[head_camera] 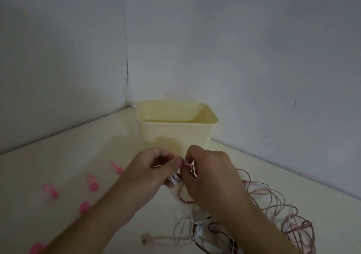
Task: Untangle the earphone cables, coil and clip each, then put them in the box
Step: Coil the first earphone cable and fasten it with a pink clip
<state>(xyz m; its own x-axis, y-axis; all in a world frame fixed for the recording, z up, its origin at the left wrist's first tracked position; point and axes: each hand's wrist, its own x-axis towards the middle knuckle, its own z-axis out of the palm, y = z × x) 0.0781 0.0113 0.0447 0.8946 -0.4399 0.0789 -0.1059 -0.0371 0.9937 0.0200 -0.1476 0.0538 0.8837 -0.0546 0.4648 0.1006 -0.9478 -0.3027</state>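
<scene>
Presently, hands: left hand and right hand both pinch a pink clip around a white coil.
Box: open, just behind.
Bench: spare clips at left.

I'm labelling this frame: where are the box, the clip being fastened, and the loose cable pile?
box (176,136): head view, front wall.
clip (188,164): head view, pink strap between the fingertips.
cable pile (273,205): head view, pinkish loops.

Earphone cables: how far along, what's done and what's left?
Early. Done: nothing visible in the box, though its floor is hidden. In hand: left hand and right hand fasten a pink clip around a white coil. Left: the tangled pile; five spare clips wait.
</scene>
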